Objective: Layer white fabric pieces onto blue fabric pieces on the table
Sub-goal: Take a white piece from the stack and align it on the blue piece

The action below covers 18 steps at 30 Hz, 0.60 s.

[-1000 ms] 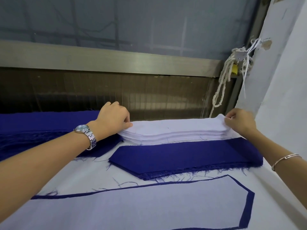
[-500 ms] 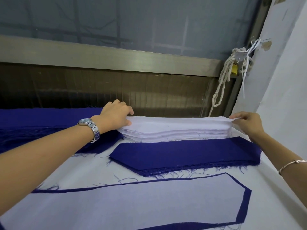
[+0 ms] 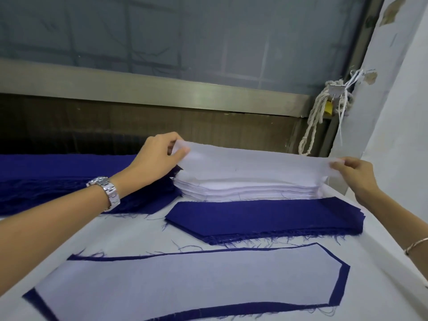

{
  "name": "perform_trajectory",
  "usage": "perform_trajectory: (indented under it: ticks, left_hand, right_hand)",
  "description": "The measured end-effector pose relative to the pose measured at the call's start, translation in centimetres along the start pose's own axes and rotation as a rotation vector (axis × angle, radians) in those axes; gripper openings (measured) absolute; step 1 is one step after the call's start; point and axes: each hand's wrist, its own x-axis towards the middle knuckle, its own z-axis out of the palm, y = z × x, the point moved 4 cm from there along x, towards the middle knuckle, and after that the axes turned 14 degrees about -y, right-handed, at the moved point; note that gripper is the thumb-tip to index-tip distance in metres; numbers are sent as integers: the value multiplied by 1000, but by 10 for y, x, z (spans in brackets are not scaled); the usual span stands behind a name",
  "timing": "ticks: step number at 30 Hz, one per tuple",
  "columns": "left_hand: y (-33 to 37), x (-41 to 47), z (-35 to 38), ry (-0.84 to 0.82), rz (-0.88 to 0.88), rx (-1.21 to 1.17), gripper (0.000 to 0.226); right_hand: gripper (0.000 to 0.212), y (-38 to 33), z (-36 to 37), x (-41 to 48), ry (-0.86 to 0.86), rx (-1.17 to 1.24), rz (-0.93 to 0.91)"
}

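While the top white piece [image 3: 254, 162] is held stretched above the white stack [image 3: 243, 189], its left end is pinched between the thumb and curled fingers of the left hand [image 3: 157, 156]. Its right end is pinched between the thumb and fingertips of the right hand [image 3: 354, 174], whose remaining fingers are curled close together. The piece is raised clear of the stack at the left end and sags slightly along the middle; whether its far edge touches the stack cannot be told.

The white stack is set at the far side of the table [image 3: 129, 230], with its edges roughly squared. Just in front of it, touching or nearly so, a blue stack [image 3: 266, 216] of the same pointed shape is laid, with loose threads frayed along its near edge. Nearer the camera, and apart from that stack, a single blue piece [image 3: 340, 286] is spread flat, and a white piece [image 3: 185, 281] is laid on it so that a narrow blue border is left showing all round.

A larger blue pile [image 3: 58, 179] is seen at the far left, under the left forearm. A metal watch [image 3: 106, 192] is worn on the left wrist and a thin bangle [image 3: 416, 247] on the right. A rope [image 3: 315, 121] is hung in loops at the corner behind the table, below a metal rail [image 3: 162, 89].
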Motion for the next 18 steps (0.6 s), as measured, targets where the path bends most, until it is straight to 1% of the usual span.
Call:
perform_trajectory:
  ticks: [3,6,9,11,15,16,18]
  left_hand:
    - [-6,-18,-17,14,-66,-170,7]
    - [-12,-41,-34,-11,-132,-296,8]
    - [-18,-72,-50,-42,-228,-418,6]
    - [-23,-96,-57,-63,-306,-451,10]
    - [-36,-144,-65,-134,-469,-418,26]
    - [-39,-154,-66,-166,-501,-411,28]
    - [-43,-175,-69,-245,-537,-414,27]
  right_hand:
    - [10,-18,2,-13,-35,-11,-36]
    - [9,-37,6,-29,-81,26,-61]
    - [11,-50,10,-42,-177,62,-28]
    - [15,-52,12,-50,-307,33,41]
    - [26,-42,14,-64,-646,-71,204]
    - [35,-37,13,-66,-735,-104,222]
    - [60,-28,14,-72,-899,-199,197]
